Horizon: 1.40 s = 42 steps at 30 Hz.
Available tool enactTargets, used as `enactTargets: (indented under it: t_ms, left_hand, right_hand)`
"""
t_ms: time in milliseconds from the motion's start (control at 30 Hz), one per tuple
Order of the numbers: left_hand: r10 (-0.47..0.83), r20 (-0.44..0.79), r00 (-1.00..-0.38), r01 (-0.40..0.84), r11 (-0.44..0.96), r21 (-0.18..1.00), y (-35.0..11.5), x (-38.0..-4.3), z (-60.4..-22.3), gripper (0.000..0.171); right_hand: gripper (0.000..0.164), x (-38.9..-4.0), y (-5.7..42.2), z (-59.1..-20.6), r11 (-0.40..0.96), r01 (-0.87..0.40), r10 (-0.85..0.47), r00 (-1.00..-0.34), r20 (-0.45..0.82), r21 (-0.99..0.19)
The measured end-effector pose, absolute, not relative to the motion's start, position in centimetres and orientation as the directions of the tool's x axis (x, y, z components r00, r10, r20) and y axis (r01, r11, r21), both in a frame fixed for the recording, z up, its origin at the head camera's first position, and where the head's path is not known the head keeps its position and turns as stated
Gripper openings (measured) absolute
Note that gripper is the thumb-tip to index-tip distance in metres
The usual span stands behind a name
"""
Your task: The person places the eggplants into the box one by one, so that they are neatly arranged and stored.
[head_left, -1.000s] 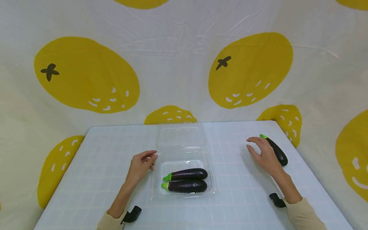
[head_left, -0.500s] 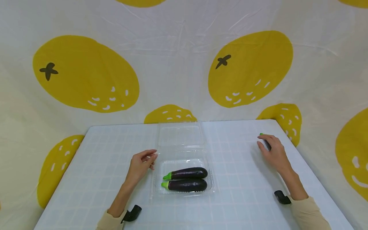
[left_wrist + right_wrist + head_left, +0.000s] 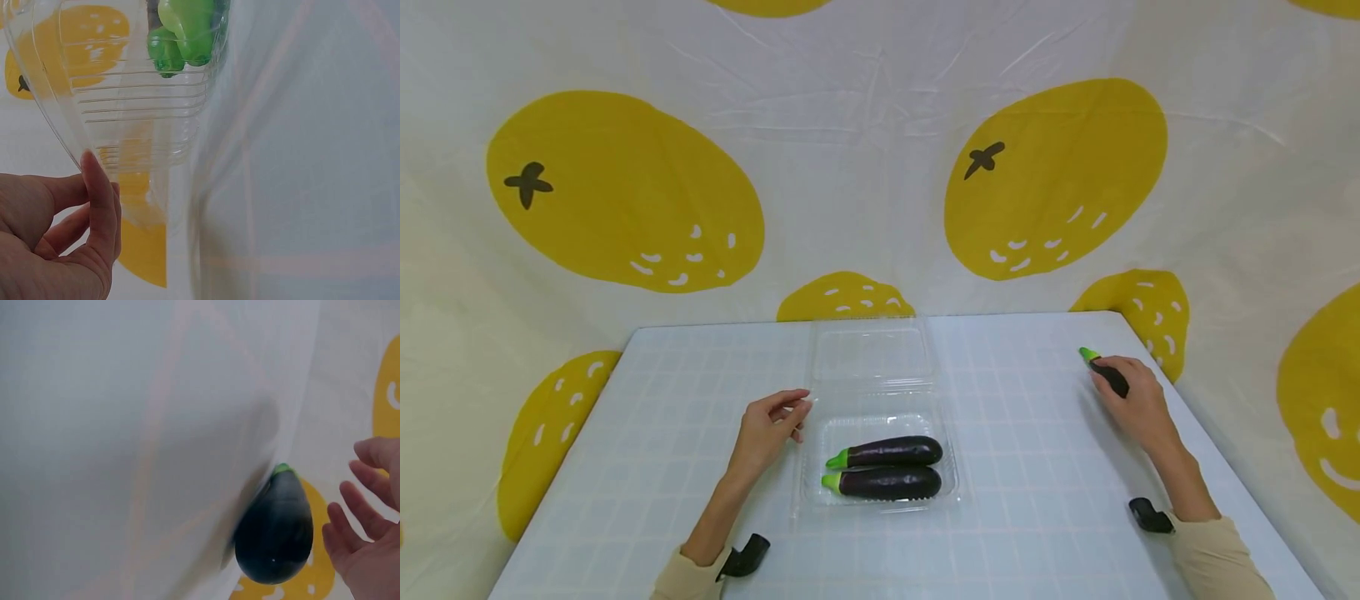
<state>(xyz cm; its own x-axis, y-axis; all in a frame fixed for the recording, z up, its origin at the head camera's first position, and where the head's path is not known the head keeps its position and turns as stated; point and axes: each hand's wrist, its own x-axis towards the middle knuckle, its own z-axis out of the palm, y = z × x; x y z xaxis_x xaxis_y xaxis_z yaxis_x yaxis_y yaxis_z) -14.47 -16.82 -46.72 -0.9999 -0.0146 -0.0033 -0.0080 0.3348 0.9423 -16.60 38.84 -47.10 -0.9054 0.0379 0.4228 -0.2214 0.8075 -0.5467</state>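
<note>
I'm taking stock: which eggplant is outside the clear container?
The eggplant beside the person's right hand; the other two eggplants lie inside the clear container.

Two eggplants (image 3: pixel 891 452) (dark, green-stemmed) lie in an open container (image 3: pixel 880 423); another eggplant (image 3: pixel 275 531) lies well apart, rightward.

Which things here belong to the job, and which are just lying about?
Likely in the job:
open clear container
two eggplants inside it
third eggplant, by the right hand

Likely just surroundings:
pale table
yellow-patterned backdrop
black wrist devices
</note>
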Motion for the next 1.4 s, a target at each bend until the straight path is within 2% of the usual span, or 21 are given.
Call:
enactTargets:
  t_ms: [200,600,1033,1400]
  left_hand:
    - [-0.012,-0.009,-1.000,-0.013,0.336,0.942,-16.8,-14.4,-46.7,0.030]
    - [-0.011,-0.007,-1.000,-0.011,0.339,0.941,-16.8,-14.4,-46.6,0.031]
    - [-0.002,0.004,-1.000,0.003,0.338,0.941,-17.0,-14.5,-46.6,0.031]
    - [-0.011,0.000,-1.000,-0.004,0.348,0.938,-16.9,-14.6,-46.7,0.032]
  right_hand:
    - [0.027,-16.2,39.6,-47.5,0.831,-0.185,0.033,-0.925,0.379,-0.525]
    - [0.042,-16.0,40.3,-47.6,0.852,-0.132,0.020,-0.959,0.283,-0.507]
    - [0.050,-16.0,40.7,-47.3,0.868,0.010,0.099,-0.983,0.153,-0.497]
    - [0.057,-16.0,41.0,-46.1,0.908,0.095,0.131,-0.990,0.060,-0.407]
